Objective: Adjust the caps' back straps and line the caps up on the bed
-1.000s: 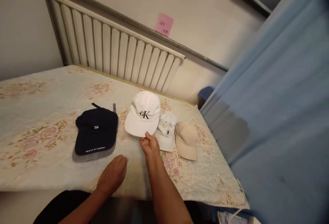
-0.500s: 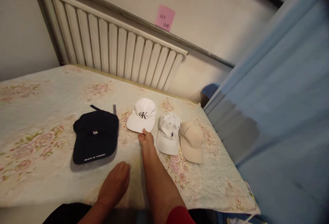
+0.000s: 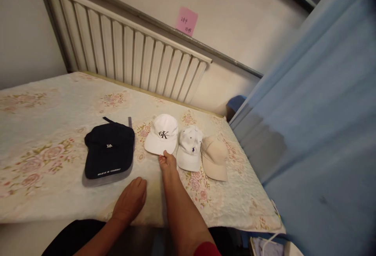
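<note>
My right hand [image 3: 168,161] pinches the front edge of the brim of a white baseball cap [image 3: 164,124] with a black letter logo. The cap faces me on the bedding. Close on its right sits another white cap [image 3: 188,162] with a small dark blue emblem, and a beige cap [image 3: 216,162] overlaps or touches that one's right side. My left hand [image 3: 131,197] rests closed near the front edge, its fingers curled under and nothing visible in them. Beyond it, to the left, a black cap [image 3: 110,146] with white lettering lies with its straps pointing away.
A flowered bed cover [image 3: 58,122] spreads under everything. Behind it stands a white radiator [image 3: 129,48] beneath a pipe, with a pink note [image 3: 187,20] on the wall. A blue curtain [image 3: 317,111] hangs along the right. A blue object [image 3: 236,102] shows at the far corner.
The white cap in my right hand has shifted slightly toward me and closer to the other white cap. My view has also moved a little. My left hand stays closed in place.
</note>
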Motion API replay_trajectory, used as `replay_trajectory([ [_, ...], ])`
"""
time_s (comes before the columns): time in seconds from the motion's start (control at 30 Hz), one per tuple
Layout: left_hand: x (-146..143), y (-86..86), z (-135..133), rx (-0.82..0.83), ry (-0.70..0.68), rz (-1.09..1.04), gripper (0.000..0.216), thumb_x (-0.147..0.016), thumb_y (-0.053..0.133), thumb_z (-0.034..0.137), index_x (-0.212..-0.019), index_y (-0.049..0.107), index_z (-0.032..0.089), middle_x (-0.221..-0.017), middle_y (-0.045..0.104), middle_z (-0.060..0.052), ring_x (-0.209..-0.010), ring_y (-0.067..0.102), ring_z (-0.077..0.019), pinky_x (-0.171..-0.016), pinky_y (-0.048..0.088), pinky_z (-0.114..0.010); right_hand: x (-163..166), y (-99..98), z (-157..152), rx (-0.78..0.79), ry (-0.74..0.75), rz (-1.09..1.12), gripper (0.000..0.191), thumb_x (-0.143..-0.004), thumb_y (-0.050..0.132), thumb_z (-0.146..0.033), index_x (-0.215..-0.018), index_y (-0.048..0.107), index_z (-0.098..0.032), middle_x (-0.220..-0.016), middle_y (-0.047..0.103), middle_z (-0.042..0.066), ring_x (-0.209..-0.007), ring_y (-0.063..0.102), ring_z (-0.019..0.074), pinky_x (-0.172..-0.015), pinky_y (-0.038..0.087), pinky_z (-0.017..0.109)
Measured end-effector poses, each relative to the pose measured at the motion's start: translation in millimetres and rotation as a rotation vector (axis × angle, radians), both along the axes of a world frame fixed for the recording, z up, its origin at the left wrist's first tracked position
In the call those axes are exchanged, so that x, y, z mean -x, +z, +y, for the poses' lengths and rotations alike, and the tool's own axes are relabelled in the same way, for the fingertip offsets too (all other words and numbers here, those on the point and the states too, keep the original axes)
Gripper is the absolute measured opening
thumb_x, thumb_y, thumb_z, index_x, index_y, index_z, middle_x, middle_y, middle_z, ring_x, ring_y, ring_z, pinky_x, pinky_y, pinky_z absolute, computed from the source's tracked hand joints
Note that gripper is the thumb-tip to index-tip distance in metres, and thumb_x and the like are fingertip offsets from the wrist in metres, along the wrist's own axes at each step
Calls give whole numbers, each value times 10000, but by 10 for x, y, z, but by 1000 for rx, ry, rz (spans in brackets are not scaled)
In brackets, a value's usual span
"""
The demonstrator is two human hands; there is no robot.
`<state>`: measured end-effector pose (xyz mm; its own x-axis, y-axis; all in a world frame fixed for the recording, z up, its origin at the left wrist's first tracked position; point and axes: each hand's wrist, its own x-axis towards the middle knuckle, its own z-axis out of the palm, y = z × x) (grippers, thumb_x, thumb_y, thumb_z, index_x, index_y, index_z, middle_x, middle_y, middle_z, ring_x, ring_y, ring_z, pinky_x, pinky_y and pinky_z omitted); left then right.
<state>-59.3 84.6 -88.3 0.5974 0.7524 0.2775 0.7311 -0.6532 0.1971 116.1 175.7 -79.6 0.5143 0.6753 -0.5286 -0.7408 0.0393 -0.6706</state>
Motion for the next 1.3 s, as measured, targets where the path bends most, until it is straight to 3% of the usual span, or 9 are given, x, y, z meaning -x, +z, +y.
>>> replay_trajectory([
  [0.43,-7,-9,-5,-23,14,14,225,-927,358,140,-805,541,188,-829,545,-69,-824,526,-224,-801,403,-367,-31,20,-219,66,-14,23,170,-747,593,-26,-744,554,-191,-566,556,-20,-594,600,148,-593,562,290],
  [0.6,-10,19,-20,-39,16,20,224,-922,354,131,-807,539,183,-826,546,-75,-813,518,-229,-783,403,-369,-33,-26,-259,62,-1,14,200,-716,639,-27,-712,525,-192,-594,567,-16,-586,597,132,-601,570,281],
  [1.03,-12,20,-27,-32,33,26,224,-927,349,135,-823,542,181,-847,557,-78,-841,523,-227,-805,402,-365,-17,-23,-391,74,58,-44,146,-728,621,-70,-843,567,-141,-580,620,24,-618,681,198,-560,593,316],
  [1.17,-14,31,-24,-13,36,18,230,-921,347,128,-830,553,175,-847,567,-85,-854,524,-233,-799,403,-366,30,-64,-486,68,33,-100,218,-731,587,-73,-938,551,-132,-579,623,13,-617,702,204,-557,581,312],
  [1.3,-15,38,-25,-14,34,14,235,-920,345,124,-828,554,176,-848,566,-83,-848,526,-227,-802,405,-361,33,-122,-605,77,-4,-152,416,-730,563,-77,-1135,480,-125,-578,623,-14,-572,695,192,-566,571,321],
])
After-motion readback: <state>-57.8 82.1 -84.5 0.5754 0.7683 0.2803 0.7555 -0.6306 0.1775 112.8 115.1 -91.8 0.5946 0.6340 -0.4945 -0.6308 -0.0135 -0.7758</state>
